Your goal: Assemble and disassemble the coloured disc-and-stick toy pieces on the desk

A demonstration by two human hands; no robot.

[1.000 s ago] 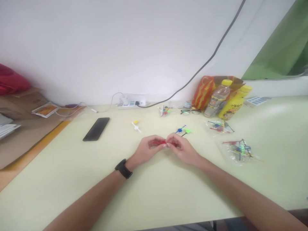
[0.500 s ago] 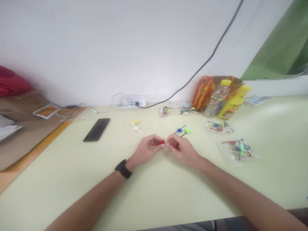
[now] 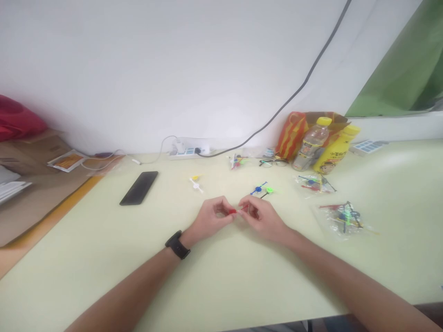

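Over the middle of the table, my left hand (image 3: 215, 216) pinches a small red plastic piece (image 3: 232, 211) between thumb and fingers. My right hand (image 3: 260, 216) is closed on the other end of the same red piece, its fingertips almost meeting the left ones. Most of the piece is hidden by the fingers. Just beyond my right hand lie a blue plastic piece (image 3: 258, 189) and a green one (image 3: 269, 190) with a dark stick. Farther left, a white plastic piece (image 3: 196, 185) rests beside a yellow one (image 3: 195, 177).
A black phone (image 3: 139, 188) lies at left. Bags of plastic parts (image 3: 349, 217) are at right. Behind them stand a clear bottle (image 3: 310, 144), a yellow bottle (image 3: 337, 150) and a striped bag (image 3: 291, 135). Glasses (image 3: 273, 162) and a power strip (image 3: 188, 152) are along the wall.
Both hands stay together around the red piece. The red part at my left fingertips has tilted and shows less than before; the view has shifted slightly.
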